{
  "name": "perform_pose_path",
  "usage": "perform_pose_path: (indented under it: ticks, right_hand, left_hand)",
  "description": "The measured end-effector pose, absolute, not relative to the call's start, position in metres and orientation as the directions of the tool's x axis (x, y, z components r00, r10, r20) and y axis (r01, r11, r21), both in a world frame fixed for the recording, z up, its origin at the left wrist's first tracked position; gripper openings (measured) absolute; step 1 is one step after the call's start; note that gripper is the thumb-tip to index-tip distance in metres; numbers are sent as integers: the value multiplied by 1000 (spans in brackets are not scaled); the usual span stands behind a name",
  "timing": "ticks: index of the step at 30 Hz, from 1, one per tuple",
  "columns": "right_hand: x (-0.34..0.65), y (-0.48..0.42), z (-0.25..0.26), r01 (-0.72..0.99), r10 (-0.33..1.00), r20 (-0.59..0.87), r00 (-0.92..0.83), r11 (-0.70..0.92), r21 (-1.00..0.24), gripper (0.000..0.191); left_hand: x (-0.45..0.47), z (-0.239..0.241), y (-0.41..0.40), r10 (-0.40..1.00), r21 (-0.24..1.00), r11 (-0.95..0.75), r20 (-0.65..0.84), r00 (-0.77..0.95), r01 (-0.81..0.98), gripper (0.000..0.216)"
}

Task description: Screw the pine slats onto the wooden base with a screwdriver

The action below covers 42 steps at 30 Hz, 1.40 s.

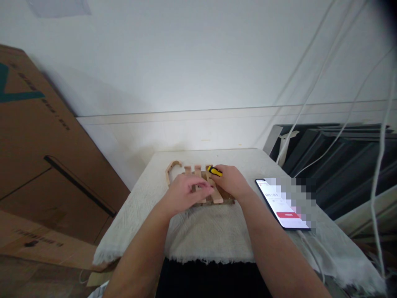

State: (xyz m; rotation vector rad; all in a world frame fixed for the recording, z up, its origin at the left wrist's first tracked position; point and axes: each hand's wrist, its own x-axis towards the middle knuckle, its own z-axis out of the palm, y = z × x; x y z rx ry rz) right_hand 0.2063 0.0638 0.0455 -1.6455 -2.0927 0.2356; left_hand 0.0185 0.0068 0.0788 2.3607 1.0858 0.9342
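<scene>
My right hand (231, 180) is closed round a yellow-and-black screwdriver (215, 171). Its handle pokes out past the fingers toward the far left; the shaft is hidden. My left hand (186, 192) lies over light wooden pieces, thumb and forefinger drawn together near the middle; whatever they may pinch is too small to make out. Beneath both hands, several notched wooden slats, one a wooden slat (218, 197), rest across a darker brown board (229, 200). Beyond my left hand is a curved wooden piece (169, 169) on the cloth.
A white cloth (207, 231) covers the small table. On its right lies a phone (281, 207) showing a timer, with a cable beside it. A large cardboard box (46, 165) leans at the left. Dark panels (335, 161) and hanging white cables (376, 186) are at the right.
</scene>
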Motion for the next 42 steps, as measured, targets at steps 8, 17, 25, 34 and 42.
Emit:
perform_pose_path:
  ticks: [8,17,25,34,42]
  right_hand:
    - [208,58,54,652,875,472,103,299,-697,30]
    - [218,61,54,520,805,478,351,257,-815,51]
    - [213,64,52,585,851,450,271,226,-779,49]
    - [206,61,50,615,868,459,189,260,-745,46]
    - [207,59,51,629,822,520,232,281,-725,45]
  left_hand:
    - [22,81,38,777,553,-586,175,605,592,26]
    - [31,73,56,640,388,-729,94,762,564,45]
    - [29,61,58,664,407,-716,145,733,568,47]
    - [28,61,61,708,385,-675,98,700,629,51]
    - [25,58,62,658,415,-716,131,742,562,43]
